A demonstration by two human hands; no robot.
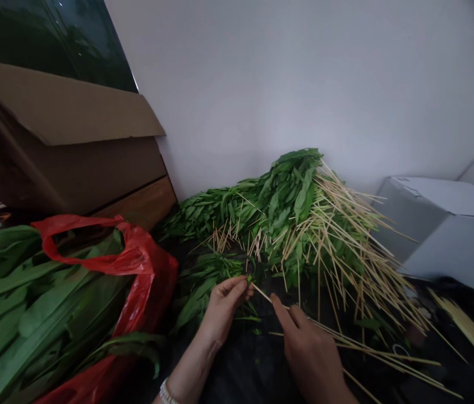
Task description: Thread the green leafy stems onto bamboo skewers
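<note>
My left hand (230,297), with a beaded bracelet at the wrist, pinches a small green stem (249,278) near the centre. One end of a thin wooden stick (262,292) meets the stem at its fingertips. My right hand (304,336) is closed round the stick, and several more sticks (371,352) stick out to the right from beneath it. Loose green leaves (203,280) lie beside my left hand on the black surface (240,365). Behind both hands is a big pile of leaves (291,185) with many wooden sticks (341,230) pointing out to the right.
A red plastic bag (144,269) of long green leaves (47,314) takes up the left side. Behind it stands an open cardboard box (106,163). At the right are a white box (464,230) and a bundle of sticks (472,331). A pale wall (282,73) rises behind.
</note>
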